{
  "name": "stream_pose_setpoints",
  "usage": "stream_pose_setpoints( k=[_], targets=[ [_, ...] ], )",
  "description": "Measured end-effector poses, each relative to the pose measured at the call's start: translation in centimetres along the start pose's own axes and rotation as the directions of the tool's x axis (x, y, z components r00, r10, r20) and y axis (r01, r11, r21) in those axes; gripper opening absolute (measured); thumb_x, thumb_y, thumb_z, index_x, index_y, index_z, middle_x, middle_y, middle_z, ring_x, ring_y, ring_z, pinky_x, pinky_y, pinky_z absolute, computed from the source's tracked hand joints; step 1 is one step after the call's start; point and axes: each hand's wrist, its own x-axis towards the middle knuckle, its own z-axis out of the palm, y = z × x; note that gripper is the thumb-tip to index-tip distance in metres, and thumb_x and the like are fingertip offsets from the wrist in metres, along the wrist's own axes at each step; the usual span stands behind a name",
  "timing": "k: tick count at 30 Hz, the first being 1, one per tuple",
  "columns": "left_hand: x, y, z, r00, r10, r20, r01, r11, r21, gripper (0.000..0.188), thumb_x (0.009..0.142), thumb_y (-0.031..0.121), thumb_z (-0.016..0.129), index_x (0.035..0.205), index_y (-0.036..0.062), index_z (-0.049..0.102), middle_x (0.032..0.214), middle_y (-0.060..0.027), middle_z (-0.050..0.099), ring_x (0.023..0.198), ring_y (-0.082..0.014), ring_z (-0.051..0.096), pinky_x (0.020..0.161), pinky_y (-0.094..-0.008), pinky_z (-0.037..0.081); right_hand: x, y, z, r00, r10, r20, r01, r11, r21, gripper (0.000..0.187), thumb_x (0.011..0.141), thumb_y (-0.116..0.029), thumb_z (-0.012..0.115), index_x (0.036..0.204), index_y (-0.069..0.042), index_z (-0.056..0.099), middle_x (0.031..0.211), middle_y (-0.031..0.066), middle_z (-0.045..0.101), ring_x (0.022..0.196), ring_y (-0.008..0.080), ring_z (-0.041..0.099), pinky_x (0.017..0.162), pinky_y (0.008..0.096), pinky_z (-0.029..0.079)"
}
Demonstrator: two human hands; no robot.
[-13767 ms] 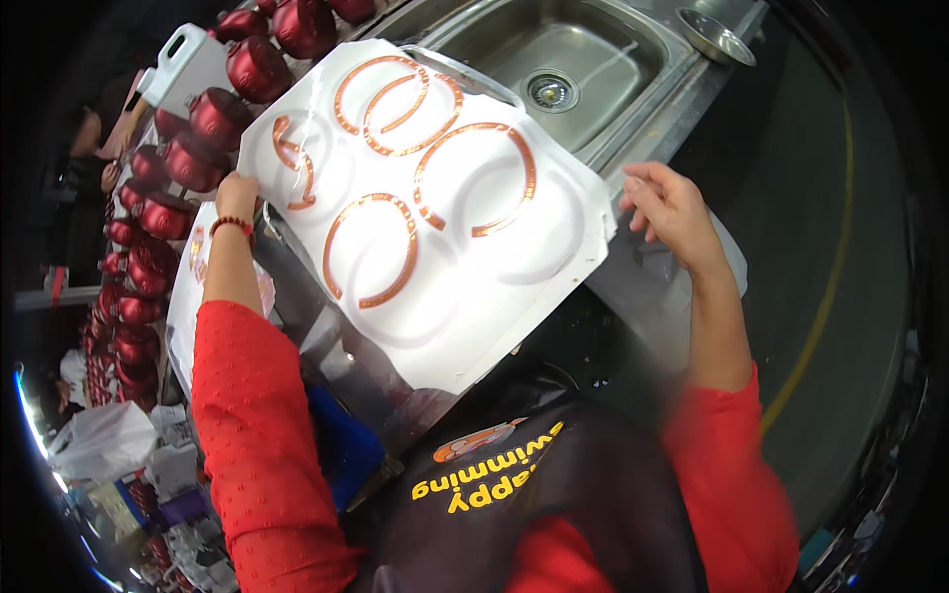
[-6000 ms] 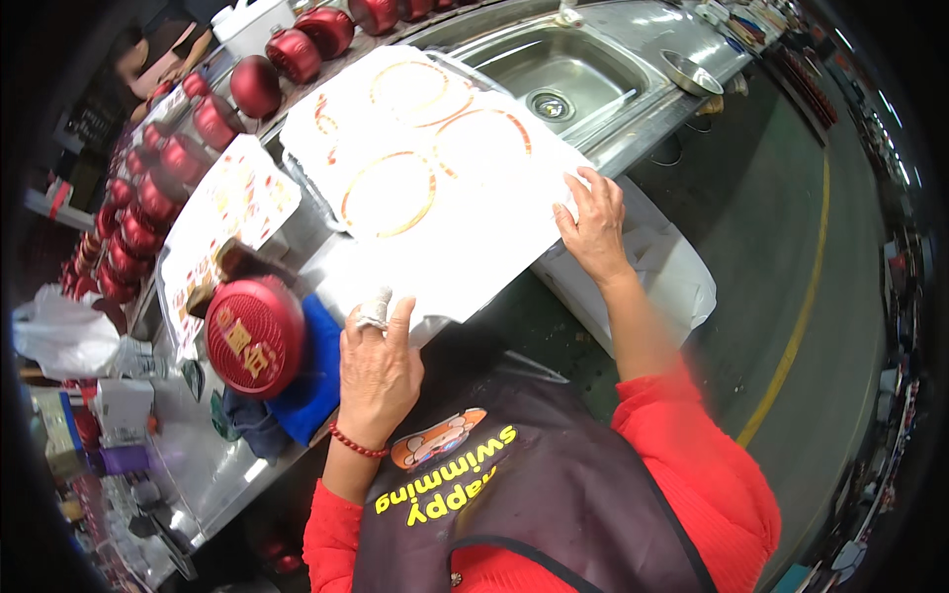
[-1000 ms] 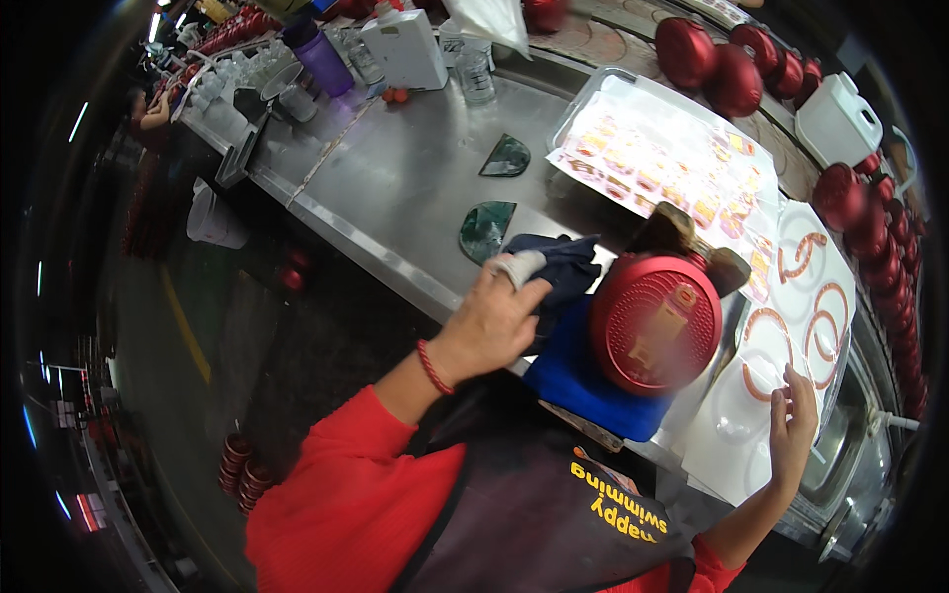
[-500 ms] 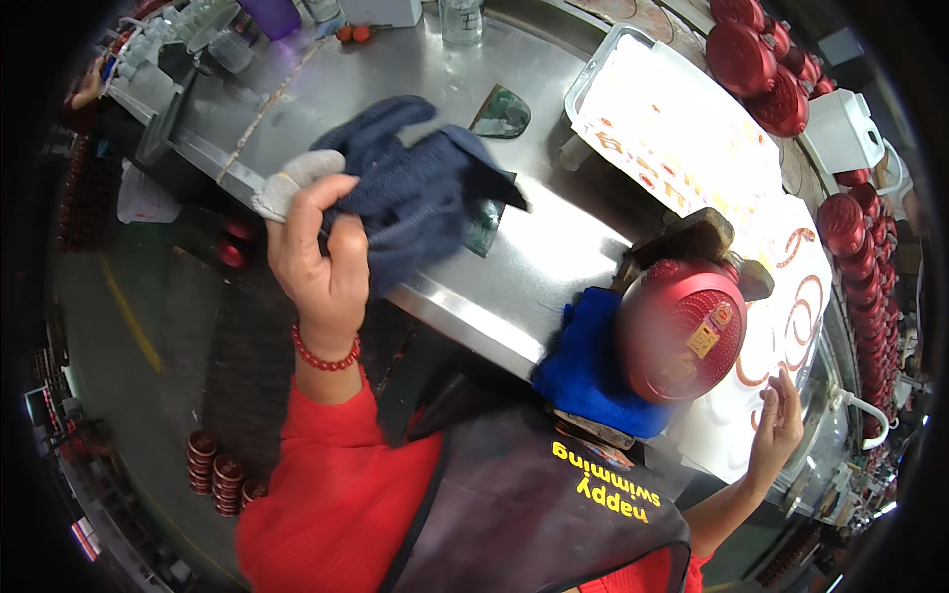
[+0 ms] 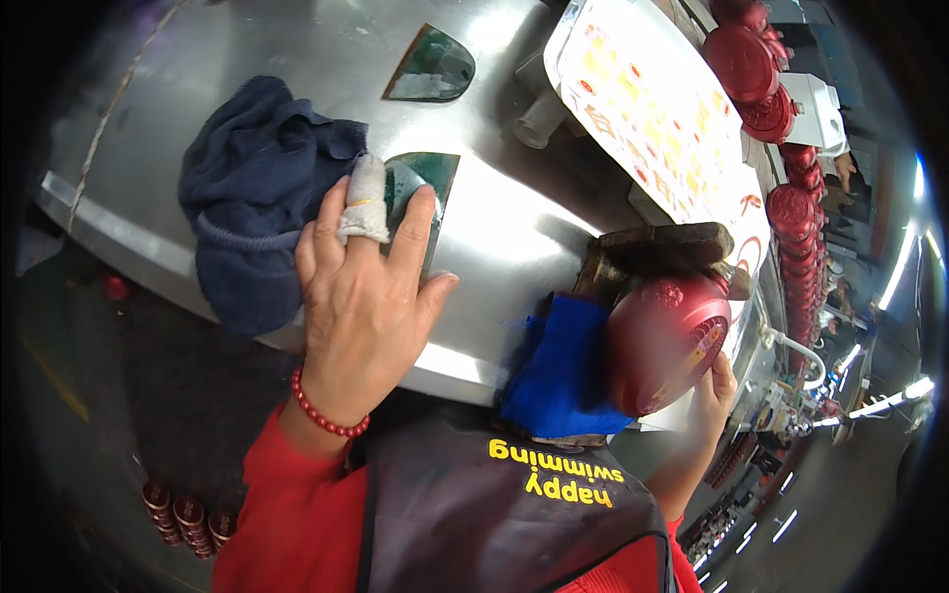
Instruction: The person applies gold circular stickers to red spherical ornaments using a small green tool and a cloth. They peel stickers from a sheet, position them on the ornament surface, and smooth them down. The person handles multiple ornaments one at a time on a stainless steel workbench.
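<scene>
On the metal table my left hand [image 5: 366, 296] lies with fingers apart; a pale cloth finger cover [image 5: 366, 198] wraps one of them. The index fingertip is over a dark green, flat scraper-like piece [image 5: 437, 183]. A crumpled navy cloth [image 5: 252, 198] lies just left of that hand. At the right, a shiny red rounded pot-like piece [image 5: 662, 341] rests against a dark wooden support [image 5: 662, 242], beside a bright blue cloth [image 5: 563, 366]. My right hand [image 5: 714, 395] is at the red piece's right side, its fingers partly hidden and blurred.
A second green flat piece [image 5: 433, 64] lies farther back. A white tray [image 5: 565, 44] bears a sheet of red and yellow decals [image 5: 643, 109]. Stacked red pieces [image 5: 796, 217] and a white jug [image 5: 816, 114] stand at the right. A cord [image 5: 114, 99] crosses the table's left.
My left hand has let go of the navy cloth, now on the table, and moved onto the green piece. My right hand has come up to the red piece. The view has shifted.
</scene>
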Motion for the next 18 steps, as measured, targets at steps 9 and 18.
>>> stream_pose_setpoints(
  k=[9,18],
  targets=[
    [0.9,-1.0,0.1,0.991,0.135,0.011,-0.130,0.971,-0.199,0.068,0.074,-0.009,0.070,0.137,0.0152,0.060,0.137,-0.0222,0.052,0.120,-0.0446,0.050,0.105,-0.0526,0.039,1.3,-1.4,2.8,0.986,0.129,0.109,-0.151,0.965,0.215,0.034,0.099,-0.009,0.066,0.130,0.005,0.061,0.116,0.0102,0.072,0.100,0.0201,0.070,0.091,0.0335,0.058],
    [1.4,-2.4,-1.8,0.928,0.345,0.140,-0.257,0.865,-0.430,0.071,0.074,-0.010,0.069,0.138,0.0214,0.066,0.132,-0.0189,0.055,0.113,-0.0395,0.053,0.095,-0.0481,0.044,4.0,-5.0,6.5,0.990,0.070,0.123,-0.090,0.983,0.161,0.036,0.101,-0.007,0.062,0.134,0.004,0.059,0.121,0.0136,0.069,0.106,0.0221,0.068,0.093,0.0353,0.058]
  ],
)
